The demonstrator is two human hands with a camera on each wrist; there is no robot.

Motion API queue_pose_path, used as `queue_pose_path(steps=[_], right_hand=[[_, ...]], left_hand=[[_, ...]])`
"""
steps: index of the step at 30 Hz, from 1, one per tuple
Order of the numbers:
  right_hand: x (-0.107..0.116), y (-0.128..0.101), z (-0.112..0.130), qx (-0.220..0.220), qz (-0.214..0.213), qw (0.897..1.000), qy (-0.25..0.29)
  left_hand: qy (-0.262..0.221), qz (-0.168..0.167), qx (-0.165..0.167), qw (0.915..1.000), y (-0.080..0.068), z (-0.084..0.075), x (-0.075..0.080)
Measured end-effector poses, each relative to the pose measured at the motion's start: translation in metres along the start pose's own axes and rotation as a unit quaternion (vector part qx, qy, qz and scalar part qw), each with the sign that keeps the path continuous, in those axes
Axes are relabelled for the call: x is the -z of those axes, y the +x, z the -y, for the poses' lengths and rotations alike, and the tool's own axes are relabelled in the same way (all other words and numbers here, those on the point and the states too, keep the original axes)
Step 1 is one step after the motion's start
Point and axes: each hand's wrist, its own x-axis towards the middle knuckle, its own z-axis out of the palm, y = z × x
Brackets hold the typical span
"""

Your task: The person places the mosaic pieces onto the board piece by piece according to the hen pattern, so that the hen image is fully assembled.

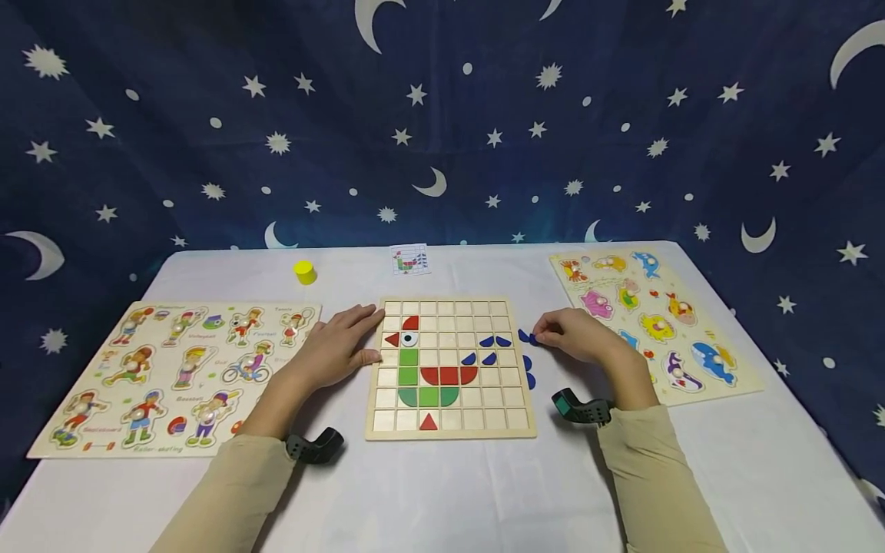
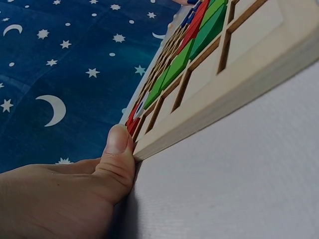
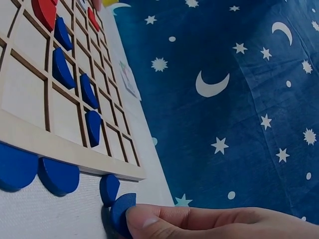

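Note:
A wooden grid board lies mid-table, with red, green and blue pieces set in its squares in a bird shape. My left hand rests at the board's left edge; in the left wrist view its thumb touches the frame's corner. Just past the board's right side, my right hand pinches a blue petal-shaped piece between thumb and fingers. Another blue piece lies right beside it. Two more blue pieces lie along the board's edge, nearer my body.
Behind the board lies a small picture card with a coloured bird pattern. A yellow cylinder stands at the back left. A sports peg puzzle lies on the left, partly under my left forearm; a sea-animal puzzle lies at right.

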Motion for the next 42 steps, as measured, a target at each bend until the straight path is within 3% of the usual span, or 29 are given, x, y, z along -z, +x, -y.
queue_pose_path(steps=[12, 25, 42], right_hand=[[0.012, -0.001, 0.018, 0.027, 0.002, 1.0, 0.013], [-0.006, 0.002, 0.036, 0.061, 0.028, 0.998, 0.0], [-0.015, 0.0, 0.051, 0.046, 0.033, 0.998, -0.008]], left_hand=[[0.0, -0.015, -0.011, 0.9998, 0.008, -0.006, 0.002], [0.005, -0.008, -0.004, 0.9999, 0.003, -0.005, -0.002], [0.014, -0.016, -0.009, 0.9997, -0.002, 0.0, -0.002]])
